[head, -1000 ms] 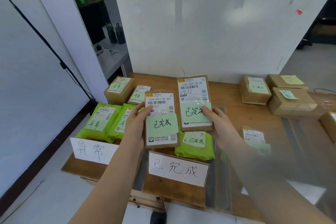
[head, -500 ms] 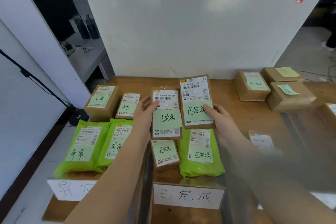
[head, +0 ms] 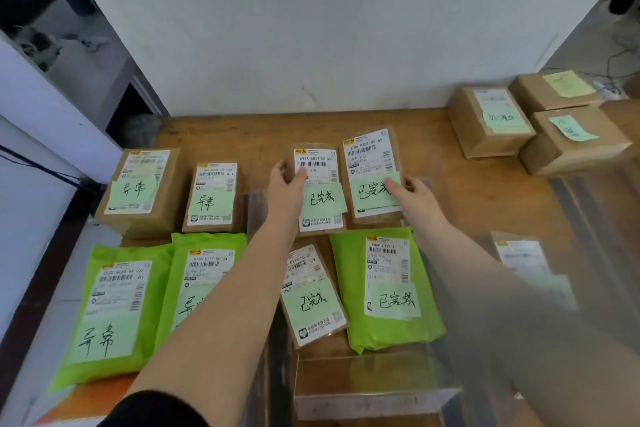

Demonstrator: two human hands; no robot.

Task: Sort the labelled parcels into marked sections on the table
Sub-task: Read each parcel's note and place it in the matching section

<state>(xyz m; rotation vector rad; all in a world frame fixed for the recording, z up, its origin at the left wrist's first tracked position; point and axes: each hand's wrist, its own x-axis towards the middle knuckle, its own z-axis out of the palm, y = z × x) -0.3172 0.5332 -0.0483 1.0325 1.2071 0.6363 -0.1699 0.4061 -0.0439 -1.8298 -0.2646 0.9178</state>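
The step in hand looks like the setting-down of two brown parcels in the middle section of the worktop, the one whose parcels all carry green notes written 已完成. The left hand grips the smaller brown parcel by its left edge, thumb curled over the barcode label and fingers behind; the right hand pinches the taller brown parcel at its right edge, thumb pressing on the green note. Both parcels lie side by side, touching or nearly so, at the far end of that section, just beyond a third brown parcel and a green mailer with the same marking. Whether they already rest flat on the wood or hover slightly above it cannot be told. To the left, apart from these, sit two brown boxes and two green mailers marked 异常. Both forearms reach forward and slightly inward, wrists fairly straight, the left one crossing over the edge of a green mailer. The next move, by my reading, calls for letting go of both parcels squarely in line, then turning to the unsorted boxes at the far right, whose notes are too blurred to read.
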